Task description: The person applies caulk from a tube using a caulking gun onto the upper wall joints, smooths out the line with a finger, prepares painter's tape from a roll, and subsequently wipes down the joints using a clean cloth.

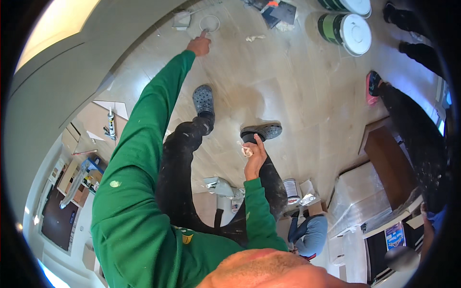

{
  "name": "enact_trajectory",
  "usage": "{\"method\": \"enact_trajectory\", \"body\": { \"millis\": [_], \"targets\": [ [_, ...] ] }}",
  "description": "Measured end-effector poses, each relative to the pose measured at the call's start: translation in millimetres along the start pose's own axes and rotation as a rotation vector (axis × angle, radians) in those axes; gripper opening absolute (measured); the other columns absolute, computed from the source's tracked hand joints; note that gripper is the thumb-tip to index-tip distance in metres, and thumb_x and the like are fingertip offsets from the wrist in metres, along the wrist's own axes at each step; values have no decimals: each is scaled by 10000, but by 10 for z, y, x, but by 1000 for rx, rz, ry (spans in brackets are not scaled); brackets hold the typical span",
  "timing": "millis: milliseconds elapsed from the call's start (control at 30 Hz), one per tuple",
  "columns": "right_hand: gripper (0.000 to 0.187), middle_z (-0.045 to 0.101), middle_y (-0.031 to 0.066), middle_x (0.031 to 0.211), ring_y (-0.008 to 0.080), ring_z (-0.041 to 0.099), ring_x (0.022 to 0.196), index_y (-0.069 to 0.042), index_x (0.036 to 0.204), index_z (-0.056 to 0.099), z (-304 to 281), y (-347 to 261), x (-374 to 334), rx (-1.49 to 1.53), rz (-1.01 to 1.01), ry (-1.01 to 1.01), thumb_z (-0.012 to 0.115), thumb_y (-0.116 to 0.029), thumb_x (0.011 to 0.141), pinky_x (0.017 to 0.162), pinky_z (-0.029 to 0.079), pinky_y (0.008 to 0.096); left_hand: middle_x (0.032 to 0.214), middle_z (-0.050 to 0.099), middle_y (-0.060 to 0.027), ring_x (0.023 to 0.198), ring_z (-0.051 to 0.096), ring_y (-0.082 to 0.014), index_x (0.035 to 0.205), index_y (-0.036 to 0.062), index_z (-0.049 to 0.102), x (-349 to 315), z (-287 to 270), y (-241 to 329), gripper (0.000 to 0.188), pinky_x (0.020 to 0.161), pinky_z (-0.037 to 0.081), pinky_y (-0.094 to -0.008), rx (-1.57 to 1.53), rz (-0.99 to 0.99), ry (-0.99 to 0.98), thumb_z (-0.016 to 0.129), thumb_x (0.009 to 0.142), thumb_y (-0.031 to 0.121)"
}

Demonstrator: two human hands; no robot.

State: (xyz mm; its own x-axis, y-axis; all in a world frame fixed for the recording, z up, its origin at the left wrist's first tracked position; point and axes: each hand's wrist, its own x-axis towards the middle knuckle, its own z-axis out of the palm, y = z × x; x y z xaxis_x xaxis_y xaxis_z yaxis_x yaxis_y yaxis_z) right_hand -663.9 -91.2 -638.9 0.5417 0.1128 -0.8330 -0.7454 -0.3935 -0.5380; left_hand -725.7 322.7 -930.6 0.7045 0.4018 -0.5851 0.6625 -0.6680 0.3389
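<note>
**Left hand [200,45] extended to the floor; right hand [256,159] occupied**

Location of work: a pale, round, thin-rimmed disc or ring [210,23] lies on the light wood-look floor [230,81], beyond the grey perforated left clog [203,100] and just ahead of the left fingertips. A whitish, square-cornered flat piece [181,20] lies beside it.

Fingers: the left index finger points toward the round item, the others appear curled. Whether they grip a small tool, or touch the rim, cannot be determined. The right fingers are closed on a crumpled, beige, soft-looking wad [247,151], held up near the grey perforated right clog [263,131].

Step in hand: judged to be a reach to the round item, with the wad kept in the other hand. The move calls for a steady wrist and light contact, as a thin item could slide on a smooth floor.

Markings: print shows on a blue rectangular package [395,236] at right and a label on a white, nozzle-tipped cartridge tube [111,123] at left; neither is transcribed. On the green-and-white, white-lidded buckets [355,34], no lettering is clear.
</note>
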Motion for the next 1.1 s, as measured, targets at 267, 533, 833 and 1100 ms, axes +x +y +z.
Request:
{"method": "enact_trajectory", "body": {
  "millis": [267, 533, 833, 1100],
  "targets": [
    [586, 699, 84, 941, 132, 616, 841, 27, 1409, 434, 301, -303, 431, -219, -268, -183, 622, 14, 854, 795, 510, 283, 963, 637, -138, 903, 656, -270, 1011, 19, 642, -542, -427, 477, 290, 801, 526, -393, -582, -128, 172, 701, 727, 29],
    [874, 653, 103, 1163, 197, 620, 952, -52, 1488, 353, 658, -2573, -957, -358, -758, -347, 769, -57, 720, 854, 512, 335, 912, 627, -12, 881, 610, -108, 1039, 6, 596, -3141, -2957, 2195, 318, 782, 513, -278, -1402, 100, 63, 766, 771, -3],
    [786, 665, 112, 1052, 146, 608, 966, 67, 1520, 151, 488, -4070, -3169, -29, -773, -769, 629, -9, 901, 850, 504, 281, 1021, 687, -69, 868, 633, -120, 1219, -38, 640, -5093, -5229, 3317, 421, 827, 506, -279, -1572, 336, 34, 737, 832, 97],
    [655, 648, 68, 919, 94, 598, 838, 30, 1522, 213, 54, -4068, -4296, 157, -829, -610, 515, 9, 942, 748, 498, 245, 1043, 691, -132, 907, 673, -192, 1222, -67, 624, -6413, -5419, 4345, 394, 872, 536, -357, -1959, 328, 177, 669, 875, 115]
  ]
}}
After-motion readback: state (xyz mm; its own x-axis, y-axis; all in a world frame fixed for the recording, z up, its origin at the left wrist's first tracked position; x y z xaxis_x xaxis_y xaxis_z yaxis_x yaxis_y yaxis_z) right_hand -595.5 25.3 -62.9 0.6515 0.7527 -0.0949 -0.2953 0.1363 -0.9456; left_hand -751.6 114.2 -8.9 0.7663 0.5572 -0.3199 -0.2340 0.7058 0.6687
